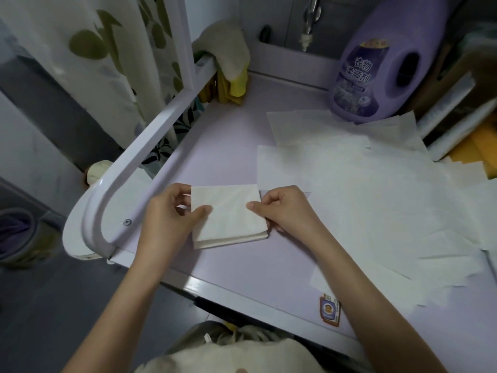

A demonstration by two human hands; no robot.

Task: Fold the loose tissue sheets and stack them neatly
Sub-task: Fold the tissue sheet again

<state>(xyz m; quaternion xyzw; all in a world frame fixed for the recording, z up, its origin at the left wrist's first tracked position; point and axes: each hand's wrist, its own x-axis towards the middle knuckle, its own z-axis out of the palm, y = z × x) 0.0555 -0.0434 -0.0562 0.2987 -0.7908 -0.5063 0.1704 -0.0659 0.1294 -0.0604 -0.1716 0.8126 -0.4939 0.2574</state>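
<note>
On my feed the folded tissue (228,214) sits just below the middle of the view, low over the lavender table (236,135), and both hands are on it. The left hand (169,211) takes its nine o'clock edge, with the thumb laid over the top face and the fingers curled round the far corner. The right hand (285,208) takes the three o'clock edge in the same way, thumb tip on top and the other fingers tucked along the side. Each hand is drawn in to a narrow pinch on that one square. Several layers show along its six o'clock edge, so it reads as a small stack, though from here I cannot tell whether the top sheet is pressed onto the rest or held slightly clear. The loose tissue sheets (363,200) lie flat and overlapping from one o'clock round to four o'clock of the square, and the nearest corner is just beside the right hand's knuckles. A purple bottle (390,63) stands at one o'clock, at the far edge of those sheets. A white rail (139,149) curves along the table's side from eight to eleven o'clock, and a cloth (226,47) is draped over its far end at twelve o'clock. A leaf-patterned curtain (94,49) hangs beyond the rail at ten o'clock. A small sticker (329,309) lies on the table at five o'clock, near the front edge.
</note>
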